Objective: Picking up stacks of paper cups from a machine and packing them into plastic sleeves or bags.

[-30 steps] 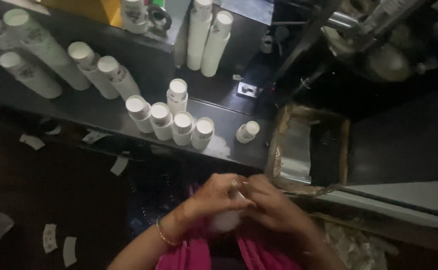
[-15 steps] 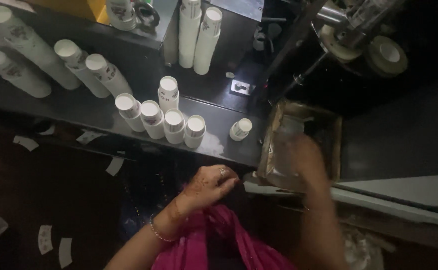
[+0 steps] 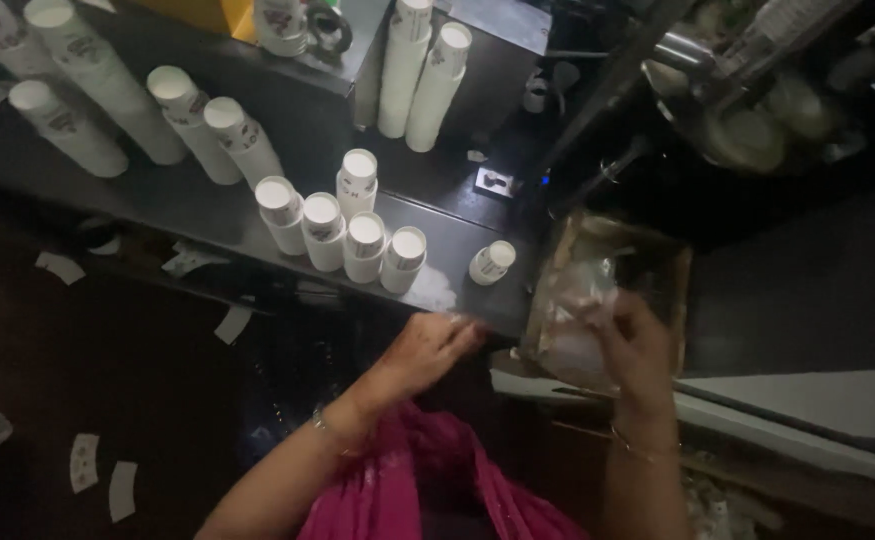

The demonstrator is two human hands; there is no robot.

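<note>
The right hand [image 3: 637,350] reaches into the brown box [image 3: 679,275], fingers curled on clear crinkly plastic [image 3: 577,300]; the left hand [image 3: 427,345] sits loosely closed near the white paper cups [image 3: 347,235]; next it needs a careful pull

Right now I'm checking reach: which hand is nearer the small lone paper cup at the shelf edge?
Left. The left hand is just below and slightly left of the cup, at the shelf edge. The right hand is further off to the right, at the box.
</note>
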